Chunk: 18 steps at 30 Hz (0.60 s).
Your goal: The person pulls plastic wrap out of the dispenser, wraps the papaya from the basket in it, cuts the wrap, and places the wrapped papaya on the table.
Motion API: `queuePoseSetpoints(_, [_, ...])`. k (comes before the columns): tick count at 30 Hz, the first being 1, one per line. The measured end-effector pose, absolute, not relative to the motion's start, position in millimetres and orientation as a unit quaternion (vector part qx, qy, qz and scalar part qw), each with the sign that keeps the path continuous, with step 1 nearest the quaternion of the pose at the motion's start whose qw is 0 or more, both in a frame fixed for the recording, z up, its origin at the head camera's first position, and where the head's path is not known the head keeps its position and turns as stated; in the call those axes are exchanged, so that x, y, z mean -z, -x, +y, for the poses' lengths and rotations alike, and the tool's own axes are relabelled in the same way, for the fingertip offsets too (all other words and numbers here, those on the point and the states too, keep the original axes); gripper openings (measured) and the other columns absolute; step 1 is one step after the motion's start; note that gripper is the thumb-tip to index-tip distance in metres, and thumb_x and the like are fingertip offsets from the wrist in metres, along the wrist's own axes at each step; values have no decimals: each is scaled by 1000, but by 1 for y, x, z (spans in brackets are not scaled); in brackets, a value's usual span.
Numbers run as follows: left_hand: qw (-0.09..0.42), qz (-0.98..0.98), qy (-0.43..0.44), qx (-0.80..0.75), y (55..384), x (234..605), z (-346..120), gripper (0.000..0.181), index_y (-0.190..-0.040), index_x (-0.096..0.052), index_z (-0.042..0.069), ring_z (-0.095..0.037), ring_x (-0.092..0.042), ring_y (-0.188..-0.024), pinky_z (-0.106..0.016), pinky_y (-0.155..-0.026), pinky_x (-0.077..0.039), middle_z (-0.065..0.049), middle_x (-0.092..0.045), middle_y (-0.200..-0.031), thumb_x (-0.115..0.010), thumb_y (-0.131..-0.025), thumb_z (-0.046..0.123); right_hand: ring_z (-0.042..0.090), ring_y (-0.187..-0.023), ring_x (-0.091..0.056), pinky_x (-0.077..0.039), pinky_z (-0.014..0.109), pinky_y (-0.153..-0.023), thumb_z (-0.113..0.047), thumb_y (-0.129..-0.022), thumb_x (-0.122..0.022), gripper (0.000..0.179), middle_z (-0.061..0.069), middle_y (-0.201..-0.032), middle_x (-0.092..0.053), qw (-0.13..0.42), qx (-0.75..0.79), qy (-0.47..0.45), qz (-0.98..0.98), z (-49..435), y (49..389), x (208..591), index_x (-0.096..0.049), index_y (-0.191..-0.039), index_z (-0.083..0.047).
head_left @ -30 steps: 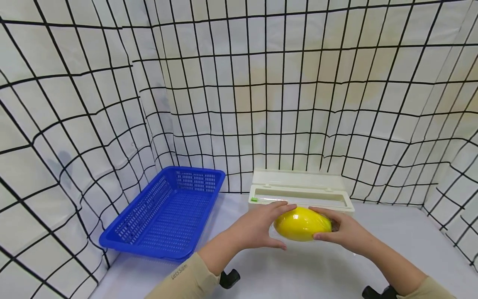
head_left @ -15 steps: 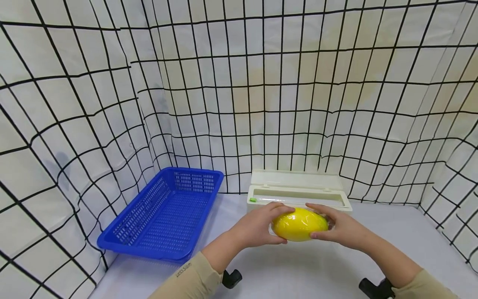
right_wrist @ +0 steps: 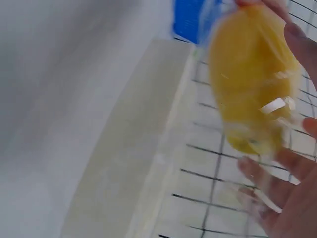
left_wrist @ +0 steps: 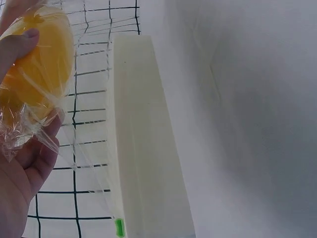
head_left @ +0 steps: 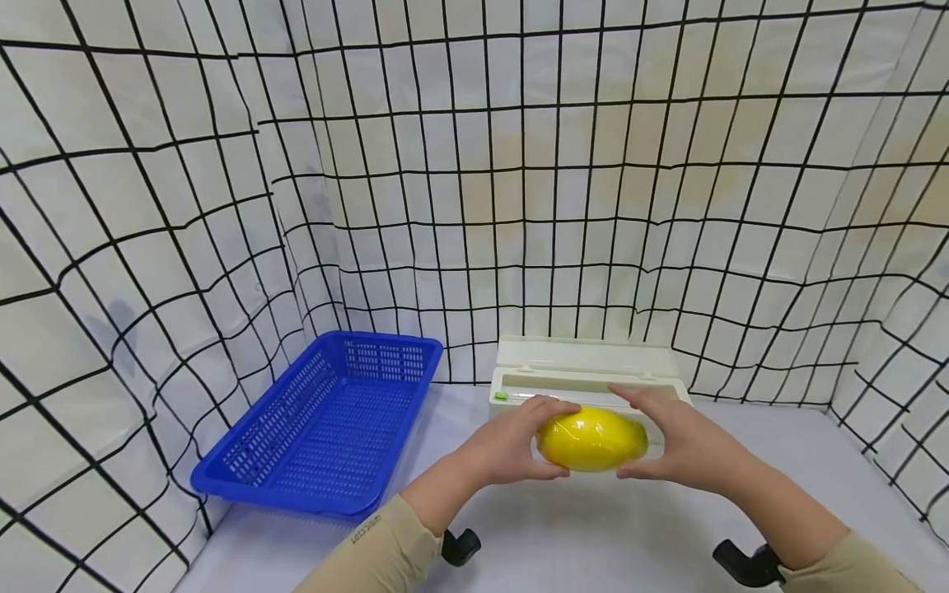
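A yellow mango [head_left: 591,439], green at its right tip, is held above the table in front of the dispenser box. Clear cling film [left_wrist: 22,124] wraps it, bunched and creased in the left wrist view. My left hand [head_left: 511,445] grips the mango's left end, thumb below and fingers on top. My right hand [head_left: 693,441] is spread in a C shape around the right end, with a gap between palm and tip. The right wrist view is blurred; film [right_wrist: 275,105] shines on the mango [right_wrist: 250,69] and whether right fingertips touch it is hard to tell.
Behind the hands stands an off-white cling film dispenser [head_left: 593,380], lid [head_left: 586,354] raised, with a green slider [head_left: 501,397] on its left. A blue plastic basket [head_left: 326,436] sits to the left on the white table [head_left: 563,543]. Black grid netting [head_left: 519,198] surrounds the back and sides.
My right hand has loosened from the mango's right end and its fingers have spread wider. The mango has turned slightly, its green tip showing more. My left hand has closed its thumb onto the mango.
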<state>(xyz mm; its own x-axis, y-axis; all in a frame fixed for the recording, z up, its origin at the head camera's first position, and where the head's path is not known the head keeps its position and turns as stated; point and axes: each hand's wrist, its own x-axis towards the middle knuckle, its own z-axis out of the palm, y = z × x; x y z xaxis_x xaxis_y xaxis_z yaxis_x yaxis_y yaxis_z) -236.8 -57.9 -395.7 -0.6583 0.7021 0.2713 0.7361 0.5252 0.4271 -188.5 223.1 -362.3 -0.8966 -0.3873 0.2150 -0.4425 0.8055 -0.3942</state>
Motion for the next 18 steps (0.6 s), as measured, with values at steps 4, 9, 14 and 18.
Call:
queuePoseSetpoints(4, [31, -874, 406, 266, 238, 393, -58, 82, -148, -38, 41, -8, -56, -115, -33, -95, -51, 13, -46, -144, -82, -79, 45, 31, -117, -57, -52, 56, -90, -64, -66, -82, 102, 2, -146, -48, 95, -194, -255, -942, 214, 194, 375, -35, -152, -37])
queuePoseSetpoints(9, [19, -871, 406, 274, 243, 390, -57, 82, -149, -37, 43, -8, -54, -116, -32, -95, -50, 13, -46, -145, -81, -80, 47, 28, -115, -60, -53, 52, -90, -43, -71, -88, 90, 1, -140, -52, 119, -222, -271, -929, 214, 197, 386, -45, -148, -31])
queuePoseSetpoints(14, [-7, -871, 392, 295, 248, 386, -59, 82, -149, -36, 44, -9, -54, -114, -34, -93, -51, 13, -48, -144, -80, -80, 50, 27, -116, -58, -52, 53, -92, -39, -73, -88, 80, 2, -138, -54, 125, -254, -274, -919, 214, 202, 387, -51, -144, -31])
queuePoseSetpoints(18, [-28, -879, 366, 304, 252, 384, -60, 85, -149, -33, 49, -12, -55, -116, -42, -95, -50, 14, -48, -144, -79, -77, 57, 25, -115, -57, -51, 53, -93, -40, -74, -87, 79, 1, -137, -55, 113, -279, -269, -915, 213, 207, 390, -52, -144, -31])
